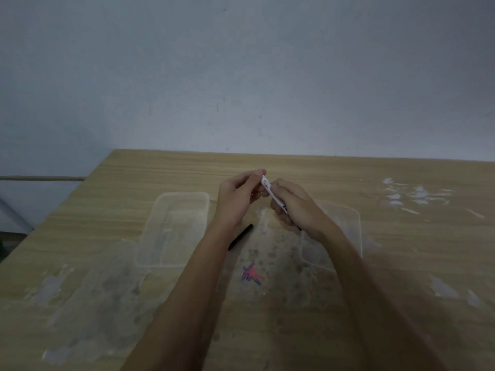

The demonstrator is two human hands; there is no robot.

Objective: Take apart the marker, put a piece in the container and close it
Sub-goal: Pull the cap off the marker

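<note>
Above the table point(375, 303), both hands hold one white marker body point(267, 187): the left hand point(235, 199) pinches its upper end, the right hand point(294, 207) is clamped around its lower part. Its long axis slants from upper left, away from the person, down to lower right. One black piece point(241, 236) (probably the cap) lies on the table under the left wrist. One clear container point(174, 228) sits left; one clear lid point(348, 231) lies right, partly hidden.
</note>
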